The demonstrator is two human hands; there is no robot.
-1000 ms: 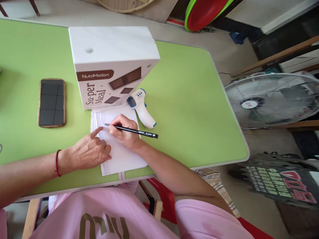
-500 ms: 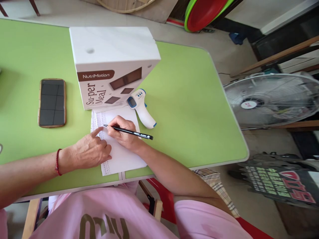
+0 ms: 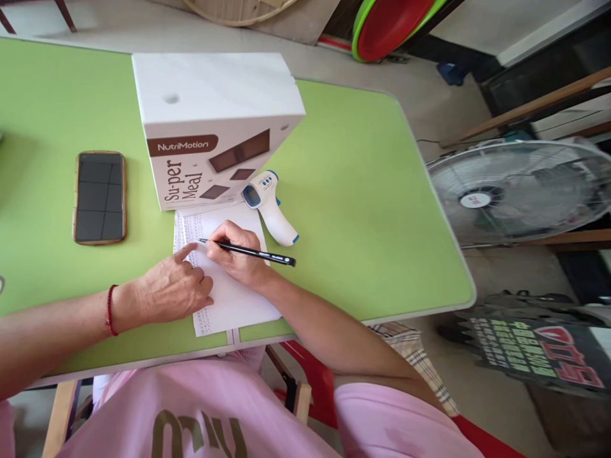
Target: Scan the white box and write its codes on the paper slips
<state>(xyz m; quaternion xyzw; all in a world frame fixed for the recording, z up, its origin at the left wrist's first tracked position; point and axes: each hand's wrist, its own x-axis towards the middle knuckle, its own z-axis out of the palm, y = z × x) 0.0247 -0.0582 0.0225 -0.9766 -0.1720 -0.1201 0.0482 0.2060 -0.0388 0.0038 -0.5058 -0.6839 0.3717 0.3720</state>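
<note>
In the head view, my right hand (image 3: 237, 254) pinches a black pen (image 3: 260, 254), its tip down at the written lines on a white sheet of paper (image 3: 238, 304). My left hand (image 3: 174, 287) rests on the paper's left side, index finger stretched towards the pen tip, the other fingers loosely bent and nothing held. Rows of small handwriting run along the sheet's left edge, partly hidden by that hand. Just beyond the paper stands a white NutriMotion box (image 3: 222, 89). A white and blue infrared thermometer (image 3: 277, 219) lies against the box's right side.
A phone in a brown case (image 3: 100, 197) lies on the green table (image 3: 363, 210) to the left. Past the table's right edge is a large fan (image 3: 520, 191). A red and green basin (image 3: 396, 28) leans in the background. Wooden chair parts (image 3: 300, 402) show below the table edge.
The pen's back end has swung slightly right and up in my right hand. My left hand stays in place on the paper, and the objects on the table have not moved.
</note>
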